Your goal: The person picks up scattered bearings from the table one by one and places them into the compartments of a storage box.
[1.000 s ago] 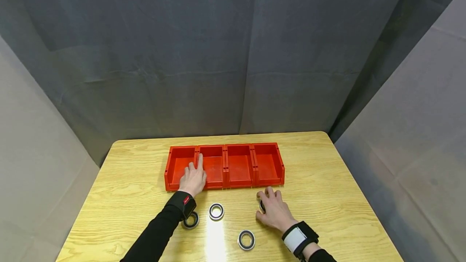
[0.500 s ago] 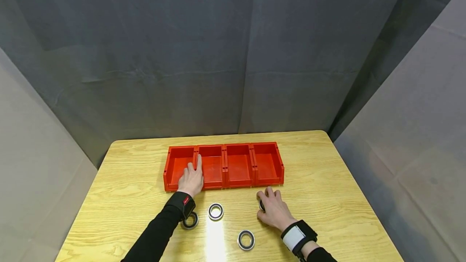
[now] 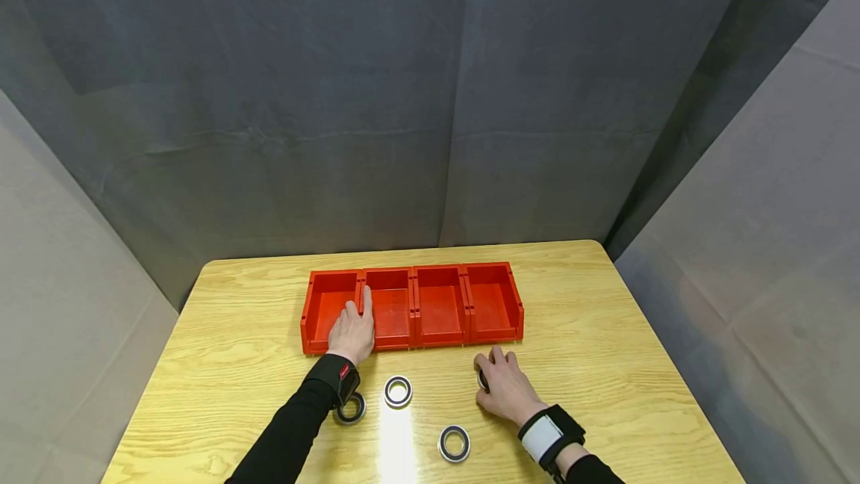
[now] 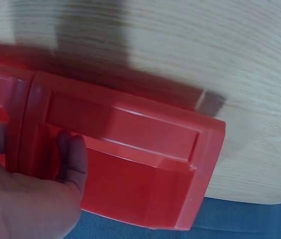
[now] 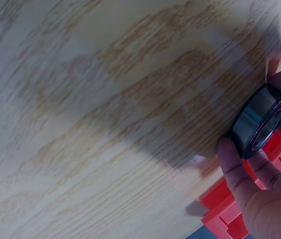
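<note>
My right hand (image 3: 508, 389) pinches a ball bearing (image 5: 261, 122) between thumb and fingertips, in front of the rightmost red bins. In the right wrist view this bearing is a steel ring with dark faces, tilted on edge; the head view shows only a sliver of it. My left hand (image 3: 353, 332) rests across the divider between the two leftmost compartments of the red bin row (image 3: 440, 340). Its index finger points straight along the divider, and other fingers reach into the leftmost bin (image 4: 130, 186). The left thumb is hidden in the head view.
Three more bearings lie flat on the wooden table (image 3: 222, 364): one bearing (image 3: 399, 392) in the middle, one bearing (image 3: 454, 444) nearer the front, one bearing (image 3: 352, 409) partly under the left wristband (image 3: 334, 376). A grey curtain (image 3: 302, 110) hangs behind the table.
The right thumb has drawn in slightly toward the fingers at the bearing. Otherwise the hands, bins and loose bearings stay in place, with only a slight shift of the head view.
</note>
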